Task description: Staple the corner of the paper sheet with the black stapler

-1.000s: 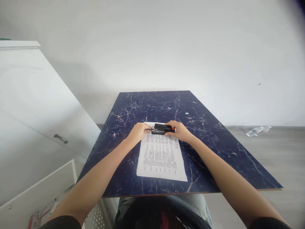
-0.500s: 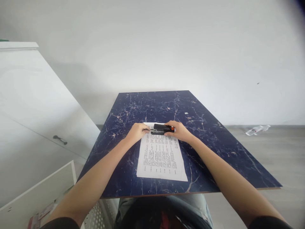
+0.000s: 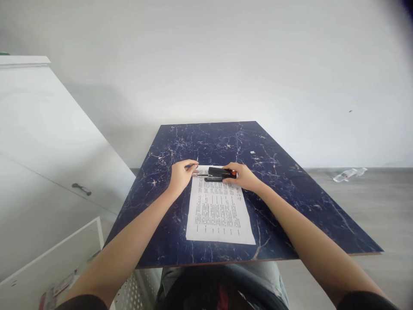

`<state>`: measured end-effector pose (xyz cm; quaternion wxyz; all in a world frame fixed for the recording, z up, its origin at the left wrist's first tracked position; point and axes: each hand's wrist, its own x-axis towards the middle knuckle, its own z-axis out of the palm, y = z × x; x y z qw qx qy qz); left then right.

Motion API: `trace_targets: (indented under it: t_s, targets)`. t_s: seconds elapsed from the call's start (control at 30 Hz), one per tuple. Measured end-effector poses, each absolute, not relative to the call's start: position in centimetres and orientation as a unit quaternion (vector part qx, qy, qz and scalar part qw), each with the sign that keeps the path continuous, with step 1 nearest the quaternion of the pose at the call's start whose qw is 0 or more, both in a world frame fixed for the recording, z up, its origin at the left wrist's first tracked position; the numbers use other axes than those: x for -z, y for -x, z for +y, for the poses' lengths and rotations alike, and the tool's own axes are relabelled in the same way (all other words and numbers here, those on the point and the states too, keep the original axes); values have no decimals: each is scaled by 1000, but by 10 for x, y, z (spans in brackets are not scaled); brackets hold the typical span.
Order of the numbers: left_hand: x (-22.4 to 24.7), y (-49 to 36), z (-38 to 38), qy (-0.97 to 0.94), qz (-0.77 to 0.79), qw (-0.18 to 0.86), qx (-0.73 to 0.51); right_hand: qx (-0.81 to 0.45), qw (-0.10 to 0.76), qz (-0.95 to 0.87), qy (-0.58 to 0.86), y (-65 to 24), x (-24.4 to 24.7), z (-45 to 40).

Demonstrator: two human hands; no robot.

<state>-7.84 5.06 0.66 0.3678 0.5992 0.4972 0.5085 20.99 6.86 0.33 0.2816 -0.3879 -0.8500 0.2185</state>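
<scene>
My right hand is closed around the right end of a black stapler, which has a red-orange piece near that end. The stapler lies on the upper part of a printed sheet of paper, its jaws spread toward the left. A thin metal rod sticks out of its left side. My left hand is at the rod's outer end, fingers stretched and somewhat apart. Whether a fingertip touches the rod is hard to make out.
The paper rests on a dark blue marbled table. A small white scrap lies farther back. White drawers stand at left, with an open one lower down. Clear plastic packaging is on the floor at right.
My left hand has shifted slightly left, and its fingers have straightened and spread at the rod's end. My right hand and the stapler stay nearly in place.
</scene>
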Motion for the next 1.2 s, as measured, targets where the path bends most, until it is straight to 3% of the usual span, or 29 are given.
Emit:
trace_targets:
  t_s: [0.1,0.2,0.53,0.97,1.2]
  targets:
    - [-10,83,54,-461,487,505,-543,-217,281,-850,388,-211,-1,70]
    - [-14,88,56,-381,467,578,-549,-208,282,-853,387,-211,0,71]
    - [-18,89,56,-340,453,634,-526,-216,283,-851,386,-210,-1,71]
    - [-15,84,50,-497,504,524,-473,-202,283,-855,385,-211,-2,70]
    - [-10,84,50,-530,463,516,-488,-205,284,-857,377,-211,-1,70]
